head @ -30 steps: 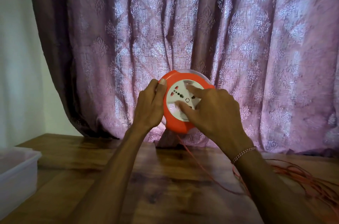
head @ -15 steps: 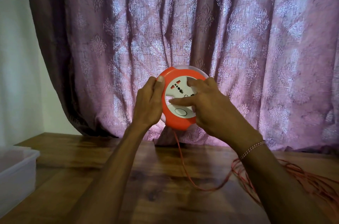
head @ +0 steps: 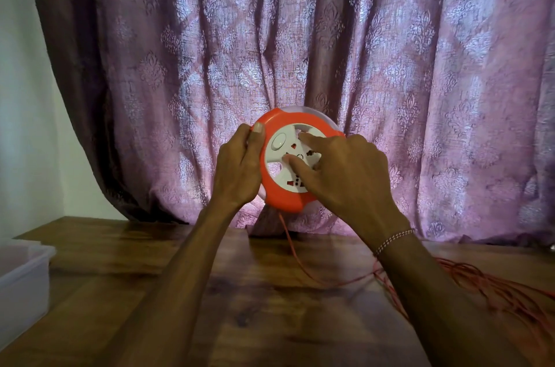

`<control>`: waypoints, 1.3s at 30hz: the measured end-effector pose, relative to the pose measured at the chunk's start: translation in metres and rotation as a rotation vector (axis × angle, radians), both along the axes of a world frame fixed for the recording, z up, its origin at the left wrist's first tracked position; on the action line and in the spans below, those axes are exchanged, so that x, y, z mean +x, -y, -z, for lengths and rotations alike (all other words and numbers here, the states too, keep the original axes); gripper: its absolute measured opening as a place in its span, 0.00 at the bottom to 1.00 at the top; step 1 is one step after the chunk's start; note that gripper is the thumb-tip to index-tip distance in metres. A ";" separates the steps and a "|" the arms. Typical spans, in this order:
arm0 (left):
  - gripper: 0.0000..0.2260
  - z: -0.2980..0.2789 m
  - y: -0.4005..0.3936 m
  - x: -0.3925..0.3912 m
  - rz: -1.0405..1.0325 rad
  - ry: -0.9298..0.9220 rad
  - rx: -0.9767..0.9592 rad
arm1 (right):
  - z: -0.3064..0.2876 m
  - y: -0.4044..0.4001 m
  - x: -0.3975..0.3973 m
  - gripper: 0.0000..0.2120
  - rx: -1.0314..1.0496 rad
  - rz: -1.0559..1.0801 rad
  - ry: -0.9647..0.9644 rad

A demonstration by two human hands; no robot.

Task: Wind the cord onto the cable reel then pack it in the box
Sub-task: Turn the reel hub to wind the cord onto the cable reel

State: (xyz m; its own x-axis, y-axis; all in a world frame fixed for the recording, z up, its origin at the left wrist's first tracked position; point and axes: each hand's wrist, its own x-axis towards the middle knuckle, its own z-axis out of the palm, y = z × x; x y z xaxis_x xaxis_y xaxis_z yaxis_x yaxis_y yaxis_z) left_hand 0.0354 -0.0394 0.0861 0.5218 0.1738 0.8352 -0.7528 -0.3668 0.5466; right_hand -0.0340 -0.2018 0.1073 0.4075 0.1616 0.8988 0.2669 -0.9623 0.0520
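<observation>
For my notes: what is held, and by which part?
The cable reel: left hand grips its orange rim; right hand fingers press the white face.

Two bare forearms are extended forward, hands raised.
The left hand point(head: 238, 166) is curled in a grip, thumb on top; the right hand point(head: 345, 174) is spread, fingertips point(head: 303, 136) pressed forward.

No words, brand names or numbers can be read anywhere; the white face of the cable reel point(head: 292, 160) carries only socket openings and a blank oval button, with no lettering that can be made out
</observation>
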 end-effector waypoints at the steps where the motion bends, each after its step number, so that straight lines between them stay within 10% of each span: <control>1: 0.27 0.000 0.000 0.000 0.000 0.002 0.002 | -0.001 0.001 -0.001 0.21 0.010 -0.011 0.039; 4: 0.27 0.000 0.001 0.000 0.006 0.004 -0.001 | -0.007 0.008 0.001 0.10 -0.070 -0.120 0.036; 10: 0.25 0.000 0.001 -0.001 0.011 0.013 -0.010 | -0.009 0.009 0.000 0.26 -0.289 -0.166 -0.329; 23: 0.25 -0.002 -0.001 -0.004 0.015 0.024 -0.025 | 0.002 -0.002 0.005 0.27 0.064 -0.072 -0.013; 29: 0.27 -0.002 -0.004 -0.003 0.032 0.019 -0.035 | -0.006 0.009 0.008 0.14 -0.094 -0.194 0.067; 39: 0.22 0.000 -0.002 0.000 0.001 0.022 0.028 | -0.003 0.006 -0.002 0.27 -0.282 -0.102 -0.208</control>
